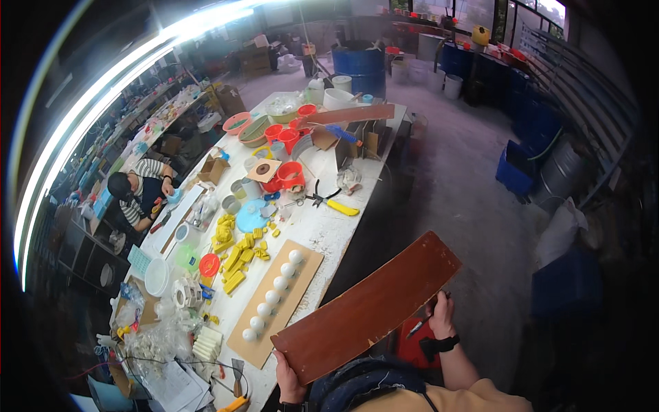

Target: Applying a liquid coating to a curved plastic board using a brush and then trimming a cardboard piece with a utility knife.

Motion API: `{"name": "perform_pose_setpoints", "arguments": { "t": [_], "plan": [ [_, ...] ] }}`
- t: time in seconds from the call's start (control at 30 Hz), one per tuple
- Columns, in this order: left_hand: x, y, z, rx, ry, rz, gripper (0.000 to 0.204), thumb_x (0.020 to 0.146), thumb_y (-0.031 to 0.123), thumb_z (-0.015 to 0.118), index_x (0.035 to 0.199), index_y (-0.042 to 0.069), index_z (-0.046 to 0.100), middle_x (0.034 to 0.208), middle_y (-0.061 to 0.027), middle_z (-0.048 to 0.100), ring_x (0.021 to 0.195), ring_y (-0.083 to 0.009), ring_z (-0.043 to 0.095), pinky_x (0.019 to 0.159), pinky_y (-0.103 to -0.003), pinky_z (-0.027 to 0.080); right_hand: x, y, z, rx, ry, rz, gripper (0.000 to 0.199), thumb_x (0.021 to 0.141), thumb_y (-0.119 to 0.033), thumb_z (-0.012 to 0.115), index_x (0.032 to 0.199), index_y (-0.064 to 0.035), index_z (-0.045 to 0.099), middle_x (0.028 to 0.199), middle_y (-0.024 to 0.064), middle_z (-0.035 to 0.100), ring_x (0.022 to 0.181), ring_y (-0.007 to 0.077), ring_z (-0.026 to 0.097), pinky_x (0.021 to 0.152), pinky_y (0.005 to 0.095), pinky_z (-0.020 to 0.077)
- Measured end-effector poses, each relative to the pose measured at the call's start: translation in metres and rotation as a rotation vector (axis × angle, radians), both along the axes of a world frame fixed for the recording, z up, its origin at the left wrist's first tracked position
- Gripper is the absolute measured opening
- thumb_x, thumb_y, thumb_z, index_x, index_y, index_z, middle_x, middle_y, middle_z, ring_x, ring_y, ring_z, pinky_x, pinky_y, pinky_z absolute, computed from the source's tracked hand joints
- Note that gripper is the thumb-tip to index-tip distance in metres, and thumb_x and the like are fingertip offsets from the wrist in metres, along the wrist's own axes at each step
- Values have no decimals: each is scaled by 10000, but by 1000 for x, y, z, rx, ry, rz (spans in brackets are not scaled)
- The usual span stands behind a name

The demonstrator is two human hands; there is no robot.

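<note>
I hold a long reddish-brown board (367, 305) with chipped edges, tilted in front of my body beside the table. My left hand (290, 380) is closed on its near left end. At the other end, my right hand (441, 318) grips the edge near the right corner. A slim dark pen-like tool (416, 329) shows by the right hand; whether the fingers hold it too, I cannot tell. To the left of the board, a tan panel (302, 275) lies on the table, carrying a row of several white balls (272, 297).
The white worktable (312, 230) bears yellow blocks (237, 261), red cups (291, 175), yellow-handled pliers (340, 206), a scraper (238, 374) and plastic bags. A person (141, 189) works across the table. Blue drums (358, 69) and a blue bin (515, 168) stand on the floor.
</note>
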State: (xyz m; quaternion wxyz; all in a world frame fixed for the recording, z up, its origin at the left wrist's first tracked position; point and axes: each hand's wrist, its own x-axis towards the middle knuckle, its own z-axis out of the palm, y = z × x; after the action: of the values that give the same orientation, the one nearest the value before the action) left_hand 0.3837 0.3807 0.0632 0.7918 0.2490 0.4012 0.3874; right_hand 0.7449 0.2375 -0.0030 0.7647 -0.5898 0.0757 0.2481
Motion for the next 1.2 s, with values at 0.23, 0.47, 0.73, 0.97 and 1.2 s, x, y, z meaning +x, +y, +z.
{"name": "perform_pose_setpoints", "arguments": {
  "t": [0.23, 0.47, 0.73, 0.97, 1.2],
  "plan": [
    [57, 85, -2, 45, 22, -60, 626, 1012, 552, 359, 1396, 61, 409, 1380, -121, 522, 1203, -254, 560, 1004, -403, 473, 43, 49, 20, -48, -34, -65, 267, 928, -255, 501, 729, -93, 576, 574, 12, 524, 431, 117, 458, 382, 270, 295],
    [109, 137, 20, -224, 167, -197, 768, 967, 668, 283, 1500, 115, 299, 1475, -156, 422, 1325, -310, 454, 1047, -472, 440, 93, 76, 43, -128, -52, -101, 214, 915, -262, 588, 842, -62, 603, 654, 43, 599, 410, 110, 456, 362, 253, 293],
    [194, 173, 22, -177, 148, -92, 796, 958, 682, 282, 1493, 92, 296, 1461, -163, 434, 1332, -315, 446, 1044, -495, 442, 236, 104, 32, -158, -81, -26, 247, 915, -273, 572, 900, -37, 646, 791, 85, 698, 418, 89, 433, 378, 246, 292],
    [287, 189, -3, -121, 104, 189, 601, 1005, 527, 391, 1446, 119, 372, 1395, -125, 504, 1254, -289, 514, 1034, -465, 447, 400, 179, 32, -161, -93, 172, 269, 913, -282, 591, 875, -30, 678, 807, 84, 709, 439, 74, 440, 391, 234, 292],
    [368, 199, 11, 29, 31, 365, 659, 995, 584, 372, 1437, 95, 378, 1407, -104, 497, 1260, -273, 509, 1056, -421, 424, 516, 280, 51, -108, -107, 466, 283, 918, -245, 608, 1035, 9, 647, 891, 130, 722, 433, 60, 456, 370, 223, 312]
  ]
}}
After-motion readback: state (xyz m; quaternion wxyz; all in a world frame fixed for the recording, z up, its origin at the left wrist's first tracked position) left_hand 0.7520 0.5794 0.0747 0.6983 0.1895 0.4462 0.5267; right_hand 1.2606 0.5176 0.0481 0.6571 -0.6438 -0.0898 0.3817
